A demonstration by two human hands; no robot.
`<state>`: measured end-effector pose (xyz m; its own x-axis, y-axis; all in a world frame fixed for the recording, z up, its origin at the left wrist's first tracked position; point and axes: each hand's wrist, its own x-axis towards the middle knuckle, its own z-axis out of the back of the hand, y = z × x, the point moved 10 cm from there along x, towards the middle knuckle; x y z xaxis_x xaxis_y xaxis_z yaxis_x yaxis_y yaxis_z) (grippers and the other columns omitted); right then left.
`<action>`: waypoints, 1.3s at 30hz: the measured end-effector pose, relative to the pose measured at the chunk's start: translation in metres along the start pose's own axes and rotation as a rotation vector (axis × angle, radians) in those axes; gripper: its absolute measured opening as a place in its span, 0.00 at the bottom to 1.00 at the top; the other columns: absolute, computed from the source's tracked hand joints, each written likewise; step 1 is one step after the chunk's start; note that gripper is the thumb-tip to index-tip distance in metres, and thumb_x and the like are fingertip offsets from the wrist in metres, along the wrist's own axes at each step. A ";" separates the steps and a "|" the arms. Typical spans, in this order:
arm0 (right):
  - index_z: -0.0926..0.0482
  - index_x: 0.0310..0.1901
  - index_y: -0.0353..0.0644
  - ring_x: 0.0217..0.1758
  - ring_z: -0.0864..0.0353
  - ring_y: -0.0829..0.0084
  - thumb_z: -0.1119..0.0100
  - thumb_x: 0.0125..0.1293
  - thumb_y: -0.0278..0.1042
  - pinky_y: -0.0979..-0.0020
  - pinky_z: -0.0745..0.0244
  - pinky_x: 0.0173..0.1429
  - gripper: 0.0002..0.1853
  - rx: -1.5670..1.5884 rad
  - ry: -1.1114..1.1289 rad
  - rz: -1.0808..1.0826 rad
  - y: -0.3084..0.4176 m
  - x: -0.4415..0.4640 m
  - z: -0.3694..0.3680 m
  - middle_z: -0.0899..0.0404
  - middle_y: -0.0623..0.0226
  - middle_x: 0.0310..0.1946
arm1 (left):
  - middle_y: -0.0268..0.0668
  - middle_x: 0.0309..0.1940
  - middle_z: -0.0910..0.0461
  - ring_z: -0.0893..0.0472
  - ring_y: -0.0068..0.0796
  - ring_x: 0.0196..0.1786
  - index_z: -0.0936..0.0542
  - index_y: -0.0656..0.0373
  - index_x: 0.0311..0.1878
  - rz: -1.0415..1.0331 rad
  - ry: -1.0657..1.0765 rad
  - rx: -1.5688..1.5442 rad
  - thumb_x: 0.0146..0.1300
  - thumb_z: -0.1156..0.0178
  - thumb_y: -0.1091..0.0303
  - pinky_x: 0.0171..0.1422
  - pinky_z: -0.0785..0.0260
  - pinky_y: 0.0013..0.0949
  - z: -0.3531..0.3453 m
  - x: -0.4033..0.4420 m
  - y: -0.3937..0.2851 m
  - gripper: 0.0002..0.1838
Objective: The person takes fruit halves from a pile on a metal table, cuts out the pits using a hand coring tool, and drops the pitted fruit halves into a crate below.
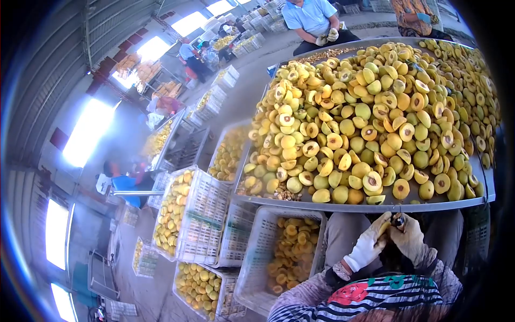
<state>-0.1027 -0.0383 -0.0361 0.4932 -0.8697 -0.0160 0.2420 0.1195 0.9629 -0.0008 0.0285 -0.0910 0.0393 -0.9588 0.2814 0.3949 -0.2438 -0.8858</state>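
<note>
In the head view, my left hand (369, 246), in a whitish glove, is closed just below the table's near edge. A yellow piece of stone fruit (384, 228) shows at its fingertips. Close against it, my right hand (409, 241), in a stained glove, is closed around a small dark, shiny object (398, 221) whose kind I cannot make out. Above both hands, a metal-edged table (343, 207) bears a large heap of halved yellow-green stone fruit (370, 123), many cut faces showing brown stones or hollows.
A white crate (256, 257) with fruit halves stands left of my legs. Stacked crates (206, 201) of fruit stand farther left. Fruit stones (284, 194) lie at the table's near left corner. Across the table sits a gloved person (314, 21); another person (416, 19) is at the far right.
</note>
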 end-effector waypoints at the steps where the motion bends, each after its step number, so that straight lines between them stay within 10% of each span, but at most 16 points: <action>1: 0.19 0.38 0.39 0.25 0.22 0.78 0.36 0.62 0.27 0.75 0.28 0.30 0.04 0.223 0.267 -0.383 -0.017 -0.012 -0.006 0.21 0.72 0.23 | 0.46 0.73 0.33 0.33 0.36 0.75 0.38 0.63 0.75 0.014 -0.059 -0.082 0.68 0.46 0.79 0.77 0.42 0.32 0.005 0.000 0.001 0.31; 2: 0.18 0.38 0.40 0.25 0.24 0.80 0.32 0.64 0.32 0.79 0.30 0.31 0.07 0.393 0.599 -0.640 -0.039 -0.036 -0.028 0.22 0.77 0.24 | 0.45 0.71 0.31 0.31 0.34 0.73 0.34 0.62 0.74 0.028 -0.119 -0.164 0.68 0.46 0.80 0.75 0.40 0.30 0.009 0.001 0.004 0.30; 4: 0.19 0.38 0.40 0.26 0.26 0.82 0.29 0.64 0.37 0.79 0.30 0.33 0.11 0.171 0.924 -0.453 -0.027 -0.061 -0.054 0.24 0.76 0.23 | 0.38 0.63 0.23 0.17 0.29 0.54 0.31 0.60 0.70 0.450 -0.215 -0.644 0.72 0.42 0.74 0.56 0.23 0.26 0.019 -0.002 0.032 0.24; 6: 0.20 0.44 0.42 0.25 0.27 0.83 0.32 0.67 0.49 0.79 0.30 0.32 0.18 -0.132 0.703 -0.080 -0.013 -0.040 -0.044 0.25 0.76 0.24 | 0.40 0.57 0.20 0.15 0.31 0.49 0.27 0.60 0.66 0.368 -0.331 -0.868 0.72 0.41 0.74 0.52 0.19 0.30 0.046 0.002 0.024 0.20; 8: 0.24 0.46 0.42 0.22 0.30 0.83 0.38 0.70 0.53 0.77 0.31 0.28 0.20 0.336 0.609 -0.448 -0.034 -0.039 -0.039 0.28 0.76 0.23 | 0.46 0.50 0.18 0.15 0.39 0.47 0.23 0.61 0.57 0.337 -0.427 -1.139 0.70 0.41 0.73 0.52 0.18 0.39 0.052 0.001 0.033 0.14; 12: 0.27 0.39 0.44 0.20 0.30 0.83 0.46 0.75 0.52 0.78 0.33 0.26 0.17 0.393 0.588 -0.342 -0.017 -0.040 -0.043 0.28 0.76 0.22 | 0.45 0.51 0.18 0.17 0.41 0.51 0.22 0.61 0.54 0.526 -0.543 -1.342 0.74 0.46 0.61 0.56 0.20 0.47 0.054 0.012 0.014 0.15; 23: 0.22 0.40 0.43 0.25 0.26 0.79 0.46 0.74 0.59 0.73 0.30 0.31 0.23 0.210 0.489 -0.346 -0.021 -0.027 -0.021 0.25 0.72 0.23 | 0.46 0.53 0.21 0.20 0.44 0.56 0.24 0.63 0.56 0.546 -0.498 -1.186 0.79 0.53 0.53 0.66 0.27 0.53 0.015 0.028 -0.002 0.21; 33: 0.24 0.35 0.42 0.21 0.27 0.77 0.46 0.74 0.59 0.73 0.32 0.27 0.24 0.622 0.683 -0.528 -0.058 -0.042 -0.037 0.27 0.72 0.19 | 0.45 0.43 0.16 0.17 0.39 0.45 0.22 0.68 0.56 0.473 -0.464 -1.002 0.79 0.51 0.56 0.54 0.23 0.41 -0.002 0.045 -0.007 0.22; 39: 0.25 0.35 0.41 0.21 0.28 0.78 0.46 0.75 0.58 0.73 0.33 0.27 0.24 0.418 0.531 -0.135 -0.045 -0.021 -0.018 0.27 0.73 0.20 | 0.44 0.42 0.16 0.16 0.35 0.43 0.23 0.67 0.62 0.439 -0.337 -0.909 0.78 0.49 0.61 0.53 0.23 0.37 -0.004 0.058 -0.018 0.20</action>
<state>-0.1085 -0.0167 -0.0836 0.8496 -0.4992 -0.1703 0.0402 -0.2605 0.9646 -0.0091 -0.0230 -0.0607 0.3190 -0.9332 -0.1657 -0.5444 -0.0373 -0.8380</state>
